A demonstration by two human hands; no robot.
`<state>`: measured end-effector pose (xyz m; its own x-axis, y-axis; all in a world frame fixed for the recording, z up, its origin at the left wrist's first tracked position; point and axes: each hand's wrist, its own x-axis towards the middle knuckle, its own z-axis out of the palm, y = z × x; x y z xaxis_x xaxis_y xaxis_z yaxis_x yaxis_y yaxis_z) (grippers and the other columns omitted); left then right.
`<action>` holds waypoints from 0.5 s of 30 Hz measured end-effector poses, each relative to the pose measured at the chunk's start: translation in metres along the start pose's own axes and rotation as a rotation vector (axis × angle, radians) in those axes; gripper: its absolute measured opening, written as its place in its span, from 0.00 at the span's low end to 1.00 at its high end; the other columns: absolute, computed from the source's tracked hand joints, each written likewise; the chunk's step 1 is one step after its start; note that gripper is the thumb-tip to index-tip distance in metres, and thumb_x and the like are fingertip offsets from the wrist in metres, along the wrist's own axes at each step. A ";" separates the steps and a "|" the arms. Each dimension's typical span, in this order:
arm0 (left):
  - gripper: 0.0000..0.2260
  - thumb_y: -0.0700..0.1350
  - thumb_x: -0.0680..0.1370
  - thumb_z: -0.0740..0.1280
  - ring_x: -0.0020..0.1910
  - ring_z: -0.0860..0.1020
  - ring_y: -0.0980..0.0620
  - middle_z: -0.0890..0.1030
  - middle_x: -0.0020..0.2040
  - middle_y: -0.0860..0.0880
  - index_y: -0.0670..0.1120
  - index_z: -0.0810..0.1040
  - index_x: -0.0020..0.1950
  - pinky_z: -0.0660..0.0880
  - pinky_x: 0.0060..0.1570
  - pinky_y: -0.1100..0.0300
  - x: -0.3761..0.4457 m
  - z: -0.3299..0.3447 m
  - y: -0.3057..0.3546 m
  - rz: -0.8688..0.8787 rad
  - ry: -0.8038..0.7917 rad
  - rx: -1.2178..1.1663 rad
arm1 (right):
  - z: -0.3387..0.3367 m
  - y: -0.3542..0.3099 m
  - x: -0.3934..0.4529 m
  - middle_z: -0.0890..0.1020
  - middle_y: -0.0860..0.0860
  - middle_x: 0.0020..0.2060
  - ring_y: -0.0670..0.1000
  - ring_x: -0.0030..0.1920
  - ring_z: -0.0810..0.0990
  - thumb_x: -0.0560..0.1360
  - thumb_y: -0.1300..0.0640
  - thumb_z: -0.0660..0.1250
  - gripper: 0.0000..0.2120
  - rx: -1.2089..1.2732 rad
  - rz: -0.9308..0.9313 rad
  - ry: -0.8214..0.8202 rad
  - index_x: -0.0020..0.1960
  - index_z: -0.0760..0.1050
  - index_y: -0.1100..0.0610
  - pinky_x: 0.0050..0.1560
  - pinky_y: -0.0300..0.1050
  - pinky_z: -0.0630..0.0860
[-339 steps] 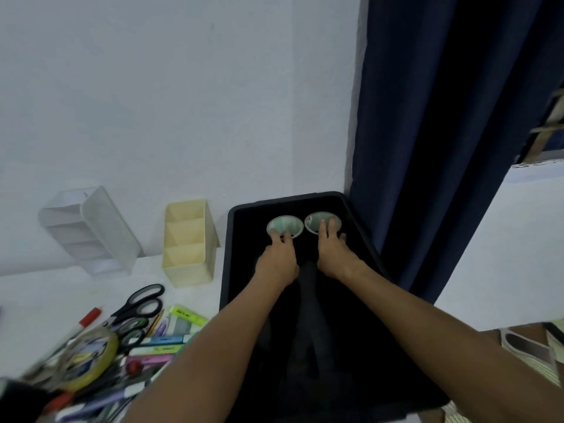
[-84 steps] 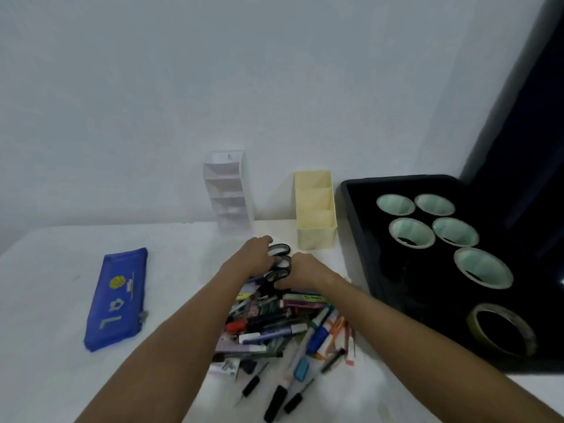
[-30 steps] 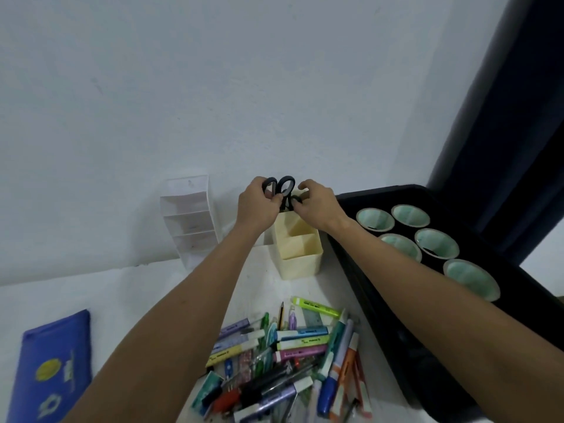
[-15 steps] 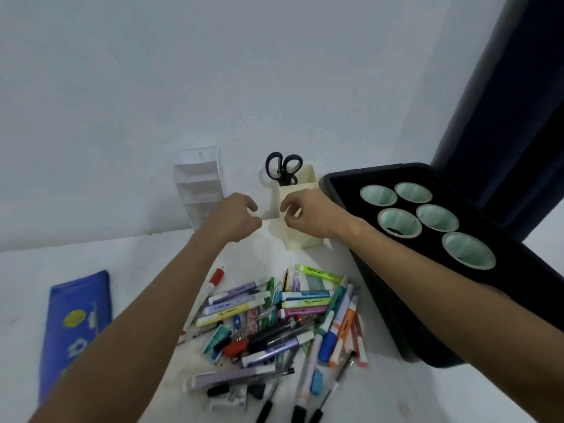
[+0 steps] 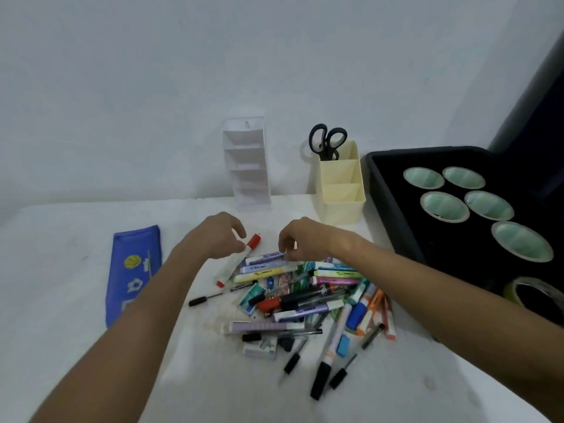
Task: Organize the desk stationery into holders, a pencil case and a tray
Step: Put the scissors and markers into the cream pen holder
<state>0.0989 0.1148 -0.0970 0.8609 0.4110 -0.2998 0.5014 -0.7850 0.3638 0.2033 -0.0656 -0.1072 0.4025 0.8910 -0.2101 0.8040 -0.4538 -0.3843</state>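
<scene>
A heap of pens, markers and highlighters (image 5: 305, 297) lies mid-desk. My left hand (image 5: 213, 238) pinches a white marker with a red cap (image 5: 252, 241) just below the cap; the marker still rests on the desk. My right hand (image 5: 305, 239) curls down and pinches the end of a purple highlighter (image 5: 265, 257) at the heap's far edge. Black scissors (image 5: 328, 141) stand handles-up in the rear slot of the cream holder (image 5: 341, 193). A clear tiered holder (image 5: 247, 172) stands to its left. The blue pencil case (image 5: 132, 270) lies flat at the left.
The black tray (image 5: 384, 190) on the right holds several green-cored tape rolls (image 5: 444, 206) and a yellowish roll (image 5: 534, 296) at its near end. A white wall runs close behind the holders, and a dark curtain hangs at the far right.
Both hands have come down from the cream holder, where they left the scissors, to the far edge of the heap. They were holding nothing half a second ago.
</scene>
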 end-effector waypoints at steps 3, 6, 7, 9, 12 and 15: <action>0.09 0.48 0.73 0.72 0.47 0.76 0.51 0.79 0.54 0.49 0.49 0.80 0.52 0.75 0.49 0.57 -0.008 0.006 -0.013 0.018 0.035 0.090 | 0.005 -0.009 0.000 0.78 0.47 0.41 0.46 0.41 0.76 0.73 0.56 0.70 0.06 0.001 -0.036 -0.022 0.49 0.81 0.57 0.43 0.39 0.72; 0.11 0.51 0.73 0.72 0.49 0.75 0.50 0.79 0.54 0.48 0.48 0.80 0.52 0.75 0.51 0.57 -0.014 0.013 -0.019 -0.005 0.037 0.108 | 0.008 -0.023 -0.006 0.78 0.45 0.38 0.45 0.38 0.75 0.72 0.51 0.72 0.08 -0.007 -0.081 -0.125 0.46 0.80 0.55 0.39 0.38 0.69; 0.13 0.51 0.73 0.72 0.50 0.75 0.50 0.79 0.55 0.48 0.48 0.79 0.54 0.74 0.51 0.57 -0.015 0.015 -0.020 -0.016 0.029 0.122 | 0.010 -0.027 -0.009 0.77 0.44 0.37 0.43 0.37 0.74 0.72 0.50 0.72 0.08 -0.013 -0.105 -0.180 0.46 0.80 0.54 0.40 0.38 0.69; 0.17 0.52 0.73 0.71 0.51 0.75 0.50 0.78 0.57 0.48 0.47 0.77 0.59 0.74 0.53 0.56 -0.018 0.021 -0.022 -0.035 0.005 0.143 | 0.018 -0.036 -0.016 0.77 0.43 0.38 0.44 0.38 0.74 0.71 0.49 0.72 0.10 -0.037 -0.151 -0.273 0.48 0.80 0.54 0.41 0.40 0.70; 0.22 0.52 0.74 0.71 0.46 0.76 0.52 0.77 0.60 0.48 0.48 0.72 0.65 0.75 0.52 0.56 -0.021 0.032 -0.026 -0.044 -0.016 0.126 | 0.027 -0.040 -0.025 0.78 0.47 0.46 0.47 0.43 0.75 0.72 0.49 0.71 0.14 -0.069 -0.183 -0.271 0.55 0.79 0.55 0.44 0.41 0.72; 0.21 0.53 0.74 0.71 0.42 0.78 0.54 0.79 0.58 0.48 0.48 0.74 0.64 0.73 0.49 0.58 -0.025 0.038 -0.029 -0.045 -0.006 0.084 | 0.030 -0.039 -0.031 0.76 0.47 0.45 0.47 0.43 0.74 0.74 0.52 0.70 0.12 -0.059 -0.185 -0.218 0.55 0.78 0.55 0.38 0.38 0.68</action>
<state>0.0600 0.1094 -0.1337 0.8372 0.4440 -0.3193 0.5302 -0.8020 0.2751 0.1463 -0.0764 -0.1131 0.1487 0.9316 -0.3318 0.8818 -0.2768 -0.3820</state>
